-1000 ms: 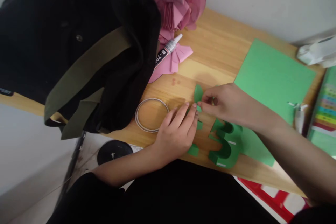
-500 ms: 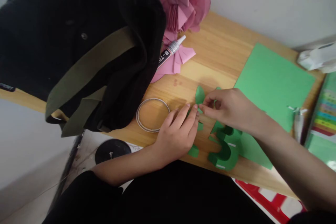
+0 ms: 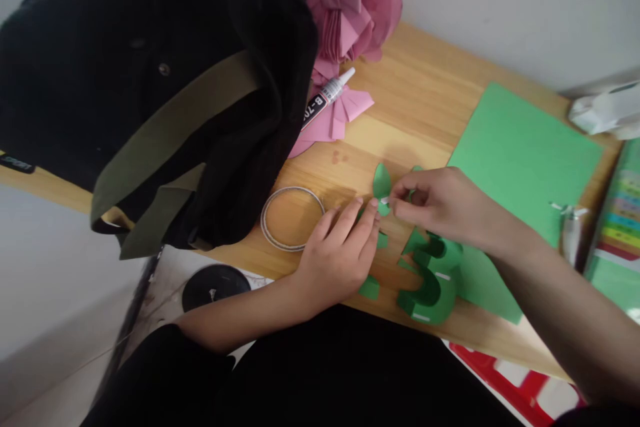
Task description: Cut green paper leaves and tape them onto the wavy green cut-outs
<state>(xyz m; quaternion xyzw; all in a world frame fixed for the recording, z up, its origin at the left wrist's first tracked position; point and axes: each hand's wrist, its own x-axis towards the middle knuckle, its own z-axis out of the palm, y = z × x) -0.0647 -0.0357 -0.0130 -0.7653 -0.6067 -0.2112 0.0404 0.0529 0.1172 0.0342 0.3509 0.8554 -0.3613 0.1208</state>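
Note:
My left hand (image 3: pixel 337 247) lies flat on the wooden table, fingers stretched out, their tips beside a leaf-shaped green paper cutout (image 3: pixel 381 178). A short white strip (image 3: pixel 384 200) shows on that cutout, between the two hands. At the strip's right end, the thumb and forefinger of my right hand (image 3: pixel 425 197) are pinched together. Below the right hand stand curled green paper pieces (image 3: pixel 443 297) bearing white strips. Small green scraps (image 3: pixel 369 288) lie near my left palm, partly covered. A thin roll of tape (image 3: pixel 265 230) rests left of my left hand.
A large black bag (image 3: pixel 165 13) with olive straps takes up the left. Behind are a pink folded-paper flower piece (image 3: pixel 345 0) and a glue tube (image 3: pixel 325 97). Green sheets (image 3: pixel 525 153), a wrapped white bundle (image 3: pixel 607 110) and a colourful pack (image 3: pixel 625 213) lie right.
My right fingertips have shifted slightly right, away from my left fingers, and the white strip now shows between them. The left hand has barely moved.

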